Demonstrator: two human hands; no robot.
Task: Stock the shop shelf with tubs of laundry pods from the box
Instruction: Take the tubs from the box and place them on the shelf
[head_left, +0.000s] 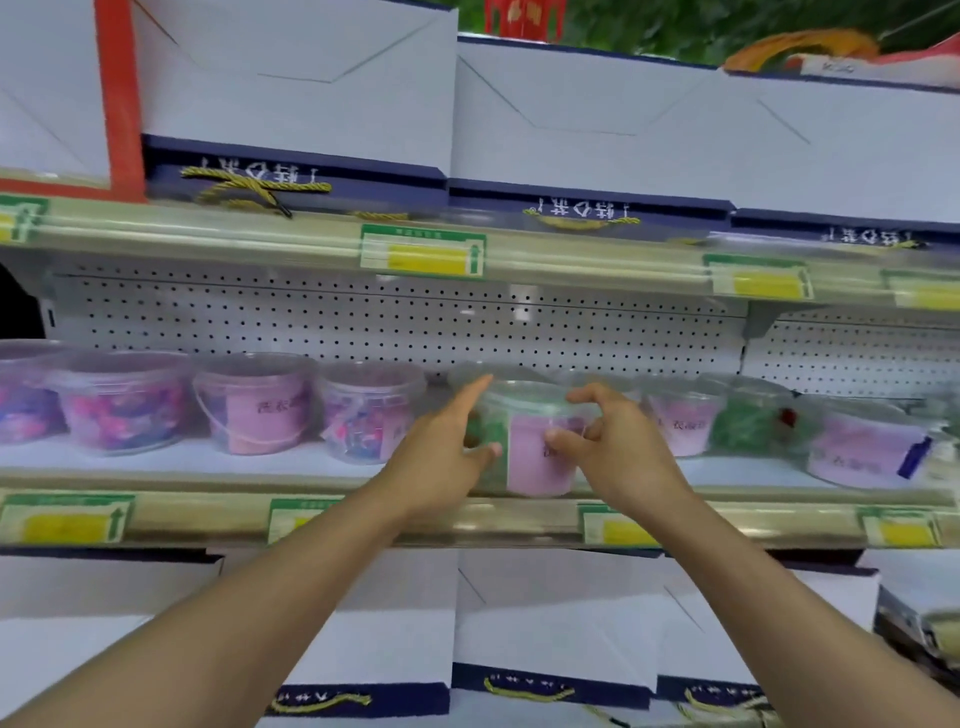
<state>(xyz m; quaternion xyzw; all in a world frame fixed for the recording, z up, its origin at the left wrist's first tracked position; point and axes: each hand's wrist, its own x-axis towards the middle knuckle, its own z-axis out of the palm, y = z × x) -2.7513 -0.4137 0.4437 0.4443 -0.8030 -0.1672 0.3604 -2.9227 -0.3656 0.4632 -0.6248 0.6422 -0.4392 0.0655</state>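
Both hands meet at one clear tub (530, 441) of laundry pods standing at the near edge of the middle shelf (208, 467), roughly at the centre of the scene. Left hand (447, 447) lies against the tub's left side, fingers mostly straight and the index finger stretched up toward the lid, thumb on the front wall; right hand (618, 447) curls at the tub's right side, thumb pressing the pink label (535, 457) and the other fingers bent near the lid rim, though motion blur hides whether they close fully on the plastic. Green pods show behind the label. To the left, four more tubs (254, 405) with pink and purple contents stand in a row on the same shelf; to the right, further tubs (680, 421), some green, sit just beside it. A perforated white back panel (363, 322) runs behind them. Green-and-yellow price tags (423, 252) line the shelf rails. White and navy gift bags (291, 88) with gold cord handles fill the shelves above and below.
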